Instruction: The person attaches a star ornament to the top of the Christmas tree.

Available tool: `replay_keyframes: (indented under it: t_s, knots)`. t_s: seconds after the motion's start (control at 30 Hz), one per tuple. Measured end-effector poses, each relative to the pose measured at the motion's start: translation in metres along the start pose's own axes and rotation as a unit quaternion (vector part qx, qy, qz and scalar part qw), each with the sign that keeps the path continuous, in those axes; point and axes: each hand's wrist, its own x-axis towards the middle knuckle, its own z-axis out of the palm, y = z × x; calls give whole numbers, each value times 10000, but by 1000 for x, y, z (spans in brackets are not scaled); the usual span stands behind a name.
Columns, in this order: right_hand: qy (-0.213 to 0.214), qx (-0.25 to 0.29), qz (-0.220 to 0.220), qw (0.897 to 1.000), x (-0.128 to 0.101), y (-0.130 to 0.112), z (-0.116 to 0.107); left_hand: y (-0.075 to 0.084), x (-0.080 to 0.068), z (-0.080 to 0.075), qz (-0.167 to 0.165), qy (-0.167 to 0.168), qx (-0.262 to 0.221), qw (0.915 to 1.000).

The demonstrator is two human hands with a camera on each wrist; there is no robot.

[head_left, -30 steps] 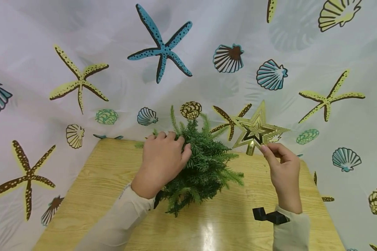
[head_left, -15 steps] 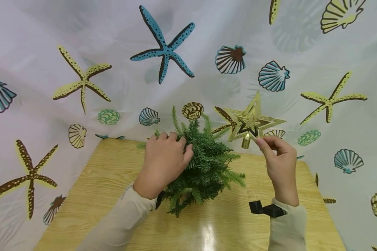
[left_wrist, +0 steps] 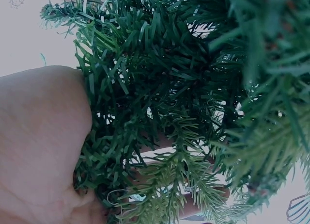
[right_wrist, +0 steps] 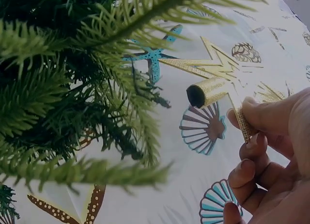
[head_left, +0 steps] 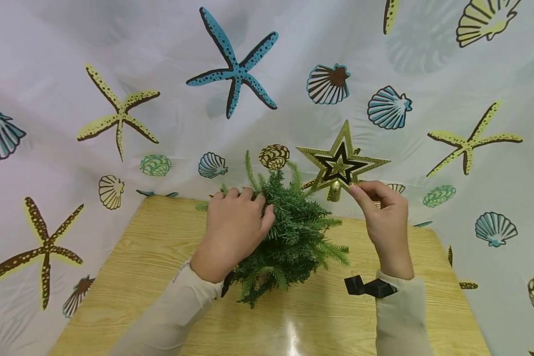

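A small artificial Christmas tree [head_left: 289,242] with dark and lighter green branches stands on the table. My left hand [head_left: 233,230] grips its left side; in the left wrist view the fingers [left_wrist: 157,141] curve behind the branches and partly vanish among the needles. A gold star tree topper [head_left: 340,165] is up in the air at the tree's upper right, pinched by one lower point between thumb and fingers of my right hand [head_left: 384,212]. Its short hollow socket [right_wrist: 206,92] faces the branches in the right wrist view, apart from them. The tree's base is hidden.
The wooden table [head_left: 338,321] has light grain and a bright reflection near the front. A white curtain [head_left: 160,29] printed with starfish and shells hangs behind and along both sides. Black straps [head_left: 369,287] sit at the wrists.
My right hand has moved left and slightly upward, bringing the star closer to the tree's top; the star now faces the head camera more squarely. The left hand stays on the tree.
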Motion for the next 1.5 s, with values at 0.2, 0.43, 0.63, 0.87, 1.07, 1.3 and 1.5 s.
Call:
replay_keyframes:
  t_s: [0.2, 0.43, 0.63, 0.87, 1.07, 1.3, 1.5]
  knots:
    - [-380, 146, -16, 9992, 8, -5, 7, 0, 0, 1, -2, 24, 12, 10000]
    - [-1016, 201, -77, 9946, 18, -9, 17, 0, -1, 3, 28, 150, 0, 9999]
    - [-1362, 2, -83, 9906, 25, -13, 28, -1, -1, 2, 42, 198, -6, 9998]
    - [-1770, -42, -129, 9841, 32, -14, 40, -1, 0, 2, 46, 140, 11, 9999]
    - [-1989, -5, -68, 9800, 38, -16, 50, -1, -1, 1, 50, -15, 98, 9999]
    - [-2224, 20, -73, 9749, 43, -19, 62, 0, -1, -1, 97, -114, 219, 9996]
    - [-2258, 24, -197, 9740, 44, -19, 68, -1, 0, -2, 80, -191, 200, 9996]
